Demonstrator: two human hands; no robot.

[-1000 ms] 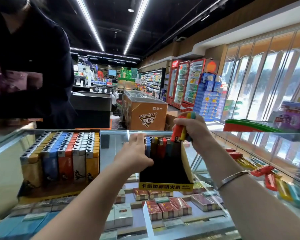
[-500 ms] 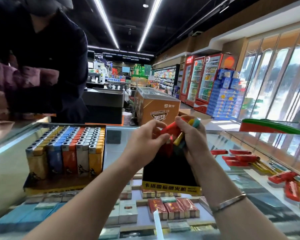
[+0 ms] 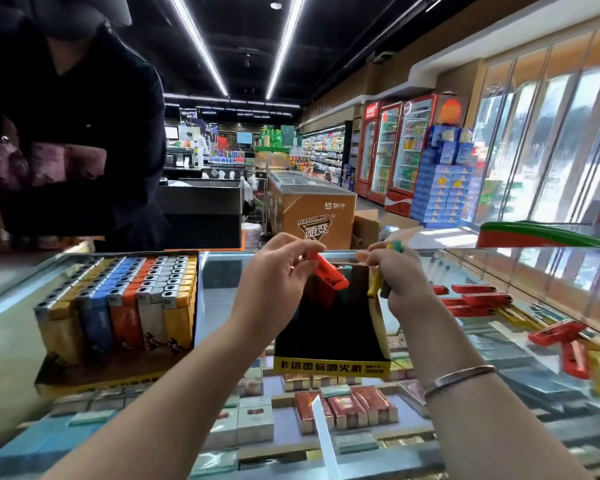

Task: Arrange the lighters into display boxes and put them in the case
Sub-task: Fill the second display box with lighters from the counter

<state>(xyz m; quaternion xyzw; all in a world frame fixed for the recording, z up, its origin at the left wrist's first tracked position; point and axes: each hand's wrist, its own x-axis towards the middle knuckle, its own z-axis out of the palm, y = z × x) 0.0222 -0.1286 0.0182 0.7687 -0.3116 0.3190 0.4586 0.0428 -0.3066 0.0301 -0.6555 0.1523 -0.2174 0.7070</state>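
A red plastic lighter [image 3: 326, 274] is pinched in the fingertips of the left hand [image 3: 278, 271], tilted with its lower end down to the right, above the open top of a black cardboard display box with a yellow printed front strip [image 3: 331, 367]. That box stands on the glass top of the counter case [image 3: 219, 292], near the middle, and looks mostly unfilled; what stands at its far end is too dark to tell. The right hand [image 3: 400, 275] is just beside the left, over the box's right wall, its fingers curled round a small bundle of lighters, a yellow one and a teal one [image 3: 383, 289] showing above and below the fist. A silver bangle [image 3: 459, 375] circles the right wrist.

Toward the left edge of the glass top sits a second display box filled with upright lighters in rows of yellow, blue, orange and white [image 3: 125, 306]. Toward the right edge, loose red and yellow lighters [image 3: 478, 299] lie scattered flat on the glass. Beneath the glass, cigarette packs [image 3: 347, 410] lie in rows inside the case. Beyond the far left corner stands a person in dark clothes [image 3: 94, 133].
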